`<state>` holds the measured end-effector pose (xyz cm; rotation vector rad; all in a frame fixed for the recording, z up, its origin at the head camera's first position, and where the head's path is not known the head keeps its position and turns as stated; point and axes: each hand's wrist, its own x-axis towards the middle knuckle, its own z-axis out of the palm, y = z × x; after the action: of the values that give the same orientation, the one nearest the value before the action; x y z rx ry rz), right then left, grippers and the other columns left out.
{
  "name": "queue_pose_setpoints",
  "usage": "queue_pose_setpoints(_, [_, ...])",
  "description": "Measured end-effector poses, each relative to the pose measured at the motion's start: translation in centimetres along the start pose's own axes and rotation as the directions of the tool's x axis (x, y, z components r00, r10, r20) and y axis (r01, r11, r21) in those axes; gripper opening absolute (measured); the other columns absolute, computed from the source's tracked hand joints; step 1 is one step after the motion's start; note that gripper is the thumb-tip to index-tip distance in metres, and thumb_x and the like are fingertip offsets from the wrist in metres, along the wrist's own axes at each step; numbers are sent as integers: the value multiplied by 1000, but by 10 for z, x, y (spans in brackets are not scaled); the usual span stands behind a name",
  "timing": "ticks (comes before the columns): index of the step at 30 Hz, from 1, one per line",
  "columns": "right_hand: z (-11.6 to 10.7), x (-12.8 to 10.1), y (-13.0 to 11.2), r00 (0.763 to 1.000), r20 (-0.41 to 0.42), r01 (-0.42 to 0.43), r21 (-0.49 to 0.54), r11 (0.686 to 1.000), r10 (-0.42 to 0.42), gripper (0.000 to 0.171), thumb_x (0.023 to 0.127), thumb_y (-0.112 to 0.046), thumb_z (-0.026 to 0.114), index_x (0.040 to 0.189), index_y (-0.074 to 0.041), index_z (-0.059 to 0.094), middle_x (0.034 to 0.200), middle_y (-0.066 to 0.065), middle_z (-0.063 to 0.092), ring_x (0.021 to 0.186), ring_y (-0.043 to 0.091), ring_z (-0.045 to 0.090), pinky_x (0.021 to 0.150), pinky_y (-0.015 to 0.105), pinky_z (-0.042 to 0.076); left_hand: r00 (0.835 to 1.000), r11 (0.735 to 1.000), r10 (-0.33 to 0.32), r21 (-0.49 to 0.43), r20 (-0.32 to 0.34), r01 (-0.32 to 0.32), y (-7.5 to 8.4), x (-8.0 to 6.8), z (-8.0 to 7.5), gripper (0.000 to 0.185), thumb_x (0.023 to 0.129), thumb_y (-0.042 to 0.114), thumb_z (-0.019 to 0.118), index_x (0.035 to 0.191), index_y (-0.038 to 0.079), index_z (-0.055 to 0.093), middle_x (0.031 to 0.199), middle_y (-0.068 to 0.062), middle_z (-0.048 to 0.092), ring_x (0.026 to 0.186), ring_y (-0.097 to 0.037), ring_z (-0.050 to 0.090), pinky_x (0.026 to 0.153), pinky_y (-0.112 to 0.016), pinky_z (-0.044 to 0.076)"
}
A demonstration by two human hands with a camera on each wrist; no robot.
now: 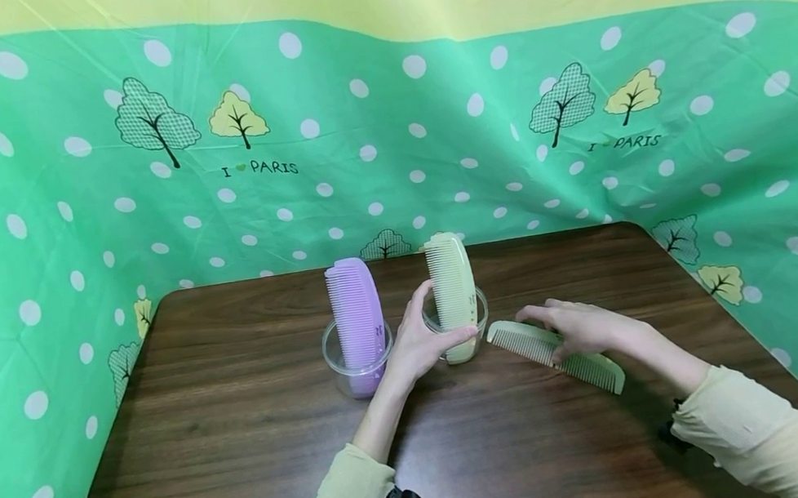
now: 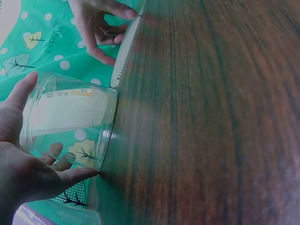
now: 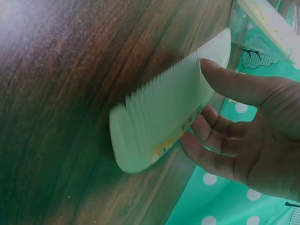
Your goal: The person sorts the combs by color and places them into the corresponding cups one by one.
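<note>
My left hand [image 1: 416, 347] holds a clear plastic cup [image 2: 105, 136] around its side, thumb near the rim. A pale yellow-green comb [image 1: 454, 292] stands upright in that cup. To its right, my right hand [image 1: 585, 326] grips a second pale green comb [image 3: 154, 117] across its width. The thumb lies at the toothed edge and the fingers at the spine. This comb is at the tabletop, its teeth facing toward me; in the right wrist view it looks slightly tilted.
Left of my left hand, a purple comb [image 1: 356, 311] stands in another clear cup [image 1: 329, 351]. Everything is on a dark wooden table [image 1: 244, 447]. A green dotted cloth [image 1: 328, 142] hangs around the table's back and sides.
</note>
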<state>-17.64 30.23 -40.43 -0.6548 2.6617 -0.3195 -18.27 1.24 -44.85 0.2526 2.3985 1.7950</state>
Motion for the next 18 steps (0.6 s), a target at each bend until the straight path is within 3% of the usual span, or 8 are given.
queue_pose_setpoints(4, [-1, -2, -1, 999, 18, -35, -6, 999, 35, 77, 77, -17, 90, 144, -17, 51, 116, 12, 60, 100, 24, 59, 76, 41, 52, 1000, 1000, 2, -2, -1, -2, 0, -1, 0, 97, 72, 47, 92, 152, 44, 37, 161, 1, 42, 149, -29, 39, 119, -60, 34])
queue_pose_setpoints(11, [-1, -4, -1, 997, 29, -66, -6, 998, 66, 76, 77, -19, 90, 143, -19, 50, 114, 11, 60, 97, 23, 58, 74, 41, 52, 1000, 1000, 9, 8, 1, -9, 1, -2, 1, 97, 73, 45, 92, 153, 42, 37, 159, 0, 44, 147, -27, 42, 119, -58, 35])
queue_pose_setpoints(18, [-6, -4, -5, 996, 30, -77, -69, 995, 79, 71, 78, -18, 89, 138, -21, 51, 114, 10, 62, 101, 26, 61, 75, 45, 53, 1000, 1000, -3, -5, -4, 3, 1, -2, 2, 99, 72, 46, 92, 153, 43, 36, 160, 2, 43, 148, -28, 42, 118, -58, 36])
